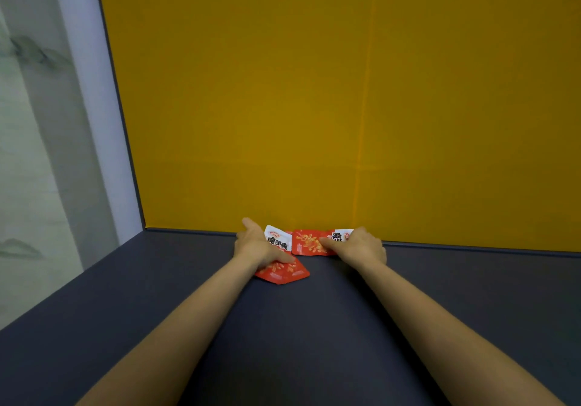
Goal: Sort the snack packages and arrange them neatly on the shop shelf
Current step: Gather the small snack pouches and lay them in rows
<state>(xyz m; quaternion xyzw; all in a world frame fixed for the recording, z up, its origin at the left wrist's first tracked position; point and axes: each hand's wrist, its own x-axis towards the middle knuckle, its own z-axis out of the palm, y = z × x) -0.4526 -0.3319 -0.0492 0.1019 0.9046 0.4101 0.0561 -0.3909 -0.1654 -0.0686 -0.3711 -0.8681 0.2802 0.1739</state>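
Note:
Two red-and-white snack packages lie at the back of the dark grey shelf (157,311), against the yellow back panel. My left hand (256,247) rests on the left package (283,267), fingers pressing its surface; the package is turned at an angle. My right hand (361,247) holds the right package (309,242) by its right end, thumb on top. The two packages touch or slightly overlap in the middle. Both forearms reach forward across the shelf.
The yellow back panel (314,91) rises straight behind the packages. A pale side wall (47,154) closes the shelf on the left. Dark shelf surface stretches to both sides and toward me.

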